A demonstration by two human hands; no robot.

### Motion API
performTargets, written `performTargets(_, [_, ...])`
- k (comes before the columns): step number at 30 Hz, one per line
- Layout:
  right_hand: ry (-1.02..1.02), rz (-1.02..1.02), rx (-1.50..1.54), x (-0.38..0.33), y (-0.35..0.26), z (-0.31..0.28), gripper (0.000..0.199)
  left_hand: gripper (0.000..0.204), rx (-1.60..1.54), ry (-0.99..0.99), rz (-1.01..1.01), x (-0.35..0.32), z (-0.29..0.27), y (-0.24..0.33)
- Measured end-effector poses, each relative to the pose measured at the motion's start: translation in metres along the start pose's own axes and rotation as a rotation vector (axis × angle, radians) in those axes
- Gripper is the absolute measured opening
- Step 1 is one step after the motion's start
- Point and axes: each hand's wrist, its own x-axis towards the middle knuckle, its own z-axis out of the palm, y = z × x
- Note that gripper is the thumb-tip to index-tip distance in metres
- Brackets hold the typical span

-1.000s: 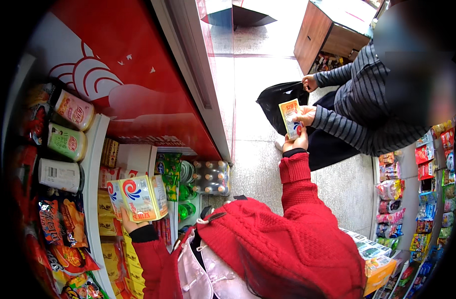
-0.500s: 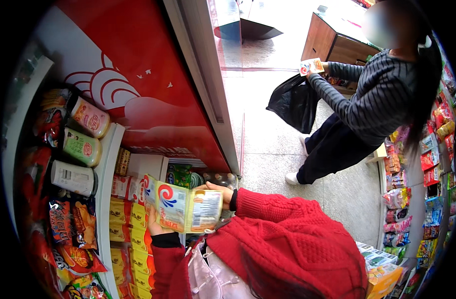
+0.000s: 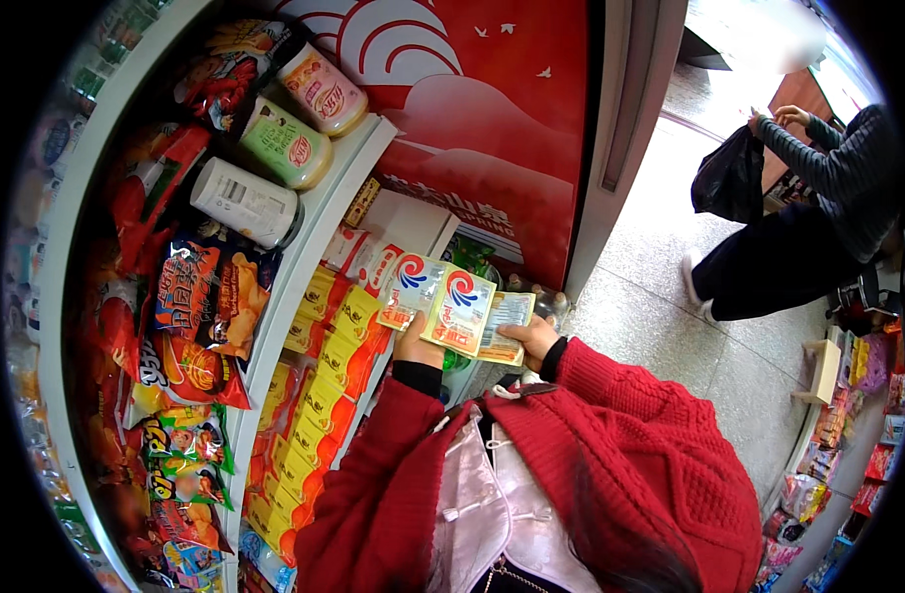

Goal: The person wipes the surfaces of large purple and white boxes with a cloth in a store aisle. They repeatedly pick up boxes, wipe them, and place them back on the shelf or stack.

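Where the packets (image 3: pixel 457 298) lie: fanned and overlapping between the two hands, long axes running roughly seven to one o'clock, twelve being straight up the view.
Left hand (image 3: pixel 418 343): grip closed on the lower edge of the left packet (image 3: pixel 410 287), at its twelve o'clock.
Right hand (image 3: pixel 533 341): grip closed on the right packet (image 3: pixel 505 314), at its ten o'clock.
Middle packet (image 3: pixel 462 314): slightly nearer the left hand.
Yellow packs (image 3: pixel 319 415): eight o'clock from the left hand, apart from it.

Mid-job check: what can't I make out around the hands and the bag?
All in the head view:
Left hand: fingers mostly hidden behind the yellow-and-white packets.
Packet count: hidden by overlap.
Bottles: partly hidden by the right hand.
Black plastic bag: contents hidden by its opaque sides.
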Motion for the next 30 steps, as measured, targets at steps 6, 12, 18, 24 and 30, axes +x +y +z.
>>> performTargets(6, [0.039, -0.196, -0.106, 0.081, -0.002, 0.030, 0.036, 0.042, 0.163, 0.173, 0.134, 0.094, -0.030, 0.058])
performTargets(12, [0.346, -0.601, -0.546, 0.251, 0.005, 0.010, 0.033, 0.068, 0.550, 0.264, 0.294, 0.090, -0.006, 0.041])
performTargets(18, [0.259, -0.395, -0.835, 0.284, 0.017, 0.012, 0.030, 0.047, 0.515, 0.424, 0.123, -0.041, -0.068, 0.022])
performTargets(24, [0.259, -0.411, -0.927, 0.260, -0.018, -0.001, 0.059, 0.039, 0.608, 0.458, 0.198, -0.088, -0.105, 0.045])
performTargets(30, [0.212, -0.112, -0.574, 0.137, -0.002, -0.009, 0.043, 0.026, 0.458, 0.371, 0.265, -0.102, -0.101, 0.034])
